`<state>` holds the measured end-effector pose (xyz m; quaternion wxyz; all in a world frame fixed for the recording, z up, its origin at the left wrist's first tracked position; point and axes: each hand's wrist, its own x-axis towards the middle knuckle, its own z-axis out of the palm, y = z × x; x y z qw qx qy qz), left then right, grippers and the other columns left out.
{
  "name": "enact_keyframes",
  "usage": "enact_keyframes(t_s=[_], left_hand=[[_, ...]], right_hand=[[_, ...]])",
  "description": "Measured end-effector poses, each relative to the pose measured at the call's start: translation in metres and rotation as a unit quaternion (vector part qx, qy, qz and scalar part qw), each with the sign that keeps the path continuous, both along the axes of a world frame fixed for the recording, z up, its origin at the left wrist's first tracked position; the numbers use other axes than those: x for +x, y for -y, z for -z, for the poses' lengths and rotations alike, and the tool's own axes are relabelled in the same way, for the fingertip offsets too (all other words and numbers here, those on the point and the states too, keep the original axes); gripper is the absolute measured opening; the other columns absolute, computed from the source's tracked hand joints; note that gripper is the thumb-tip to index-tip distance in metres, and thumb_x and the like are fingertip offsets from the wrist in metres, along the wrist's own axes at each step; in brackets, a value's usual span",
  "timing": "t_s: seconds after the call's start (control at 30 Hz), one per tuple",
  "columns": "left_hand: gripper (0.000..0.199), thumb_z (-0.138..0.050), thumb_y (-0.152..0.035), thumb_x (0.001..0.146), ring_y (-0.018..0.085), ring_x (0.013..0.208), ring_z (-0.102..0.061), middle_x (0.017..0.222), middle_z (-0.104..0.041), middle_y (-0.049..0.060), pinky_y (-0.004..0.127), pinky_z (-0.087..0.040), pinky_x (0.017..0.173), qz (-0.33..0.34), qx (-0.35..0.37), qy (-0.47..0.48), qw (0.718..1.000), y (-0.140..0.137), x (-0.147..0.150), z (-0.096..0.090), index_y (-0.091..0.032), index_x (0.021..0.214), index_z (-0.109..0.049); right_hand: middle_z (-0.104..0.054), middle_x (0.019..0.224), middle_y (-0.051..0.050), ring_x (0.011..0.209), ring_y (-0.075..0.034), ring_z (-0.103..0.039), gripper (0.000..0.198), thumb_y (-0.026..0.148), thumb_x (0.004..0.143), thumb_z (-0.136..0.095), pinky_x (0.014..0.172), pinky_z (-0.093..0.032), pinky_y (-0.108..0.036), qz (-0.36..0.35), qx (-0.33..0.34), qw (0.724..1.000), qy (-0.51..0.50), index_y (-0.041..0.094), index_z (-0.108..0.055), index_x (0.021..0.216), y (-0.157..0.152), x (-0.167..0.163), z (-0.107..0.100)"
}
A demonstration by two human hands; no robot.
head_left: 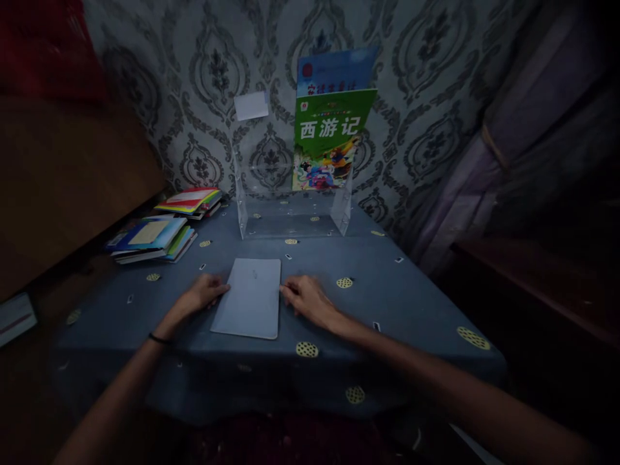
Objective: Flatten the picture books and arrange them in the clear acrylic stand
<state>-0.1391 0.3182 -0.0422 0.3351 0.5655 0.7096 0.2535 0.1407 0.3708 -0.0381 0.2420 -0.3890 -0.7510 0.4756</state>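
Note:
A thin book with a plain pale cover lies flat on the table near its front edge. My left hand is at its left edge, fingers curled and pinching that side. On the opposite edge, my right hand pinches the book between thumb and curled fingers. Beyond it stands a clear acrylic rack. A green book with a cartoon cover leans in the rack's right part, and a blue book rises behind it.
Two stacks of books sit at the table's left: a nearer stack and a farther stack. A white card shows above the rack's left side. The patterned wall is behind; a curtain hangs right. A blue cloth covers the table.

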Motion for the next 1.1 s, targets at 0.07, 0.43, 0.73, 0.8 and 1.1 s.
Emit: enact_keyframes(t_s=[0.07,0.43,0.73,0.8,1.1], left_hand=[[0.031,-0.068,-0.048,0.073,0.014,0.052,-0.049,0.053,-0.052,-0.004,0.025,-0.035,0.052,-0.01,0.034,-0.048,0.998,0.003,0.003,0.0,-0.021,0.067,-0.055],[0.027,-0.042,-0.022,0.096,0.028,0.104,-0.059,0.11,-0.065,0.013,0.047,-0.047,0.1,0.053,0.253,-0.322,0.911,0.019,0.019,0.034,-0.017,0.107,-0.067],[0.037,-0.04,-0.033,0.102,0.026,0.098,-0.057,0.111,-0.063,0.011,0.043,-0.049,0.095,0.045,0.243,-0.347,0.905,0.021,0.022,0.034,-0.021,0.126,-0.065],[0.038,-0.038,-0.033,0.102,0.026,0.1,-0.057,0.114,-0.063,0.011,0.044,-0.049,0.096,0.048,0.239,-0.357,0.902,0.022,0.022,0.034,-0.021,0.128,-0.064],[0.047,-0.035,-0.036,0.103,0.03,0.118,-0.056,0.136,-0.059,0.015,0.047,-0.047,0.101,0.119,0.175,-0.381,0.9,-0.008,0.01,0.021,-0.016,0.141,-0.054]], right_hand=[[-0.066,0.066,-0.001,0.06,-0.016,-0.062,0.024,0.022,0.092,-0.056,0.064,-0.046,-0.029,0.001,0.118,0.992,0.033,0.021,-0.059,0.069,0.001,-0.004,-0.001],[-0.059,0.146,-0.013,0.137,-0.023,-0.053,0.044,0.039,0.108,-0.033,0.118,-0.037,-0.043,-0.195,0.303,0.925,0.119,0.015,-0.051,0.141,-0.021,-0.125,0.012],[-0.046,0.157,-0.015,0.148,-0.028,-0.039,0.044,0.032,0.106,-0.038,0.124,-0.027,-0.054,-0.14,0.312,0.925,0.167,0.017,-0.049,0.146,-0.081,-0.045,0.04],[-0.047,0.156,-0.013,0.148,-0.027,-0.039,0.045,0.032,0.106,-0.035,0.124,-0.027,-0.054,-0.142,0.327,0.921,0.159,0.018,-0.049,0.147,-0.083,-0.022,0.043],[-0.053,0.151,-0.016,0.143,-0.028,-0.046,0.043,0.032,0.103,-0.044,0.122,-0.032,-0.054,-0.096,0.367,0.913,0.15,0.014,-0.055,0.141,-0.079,-0.002,0.06]])
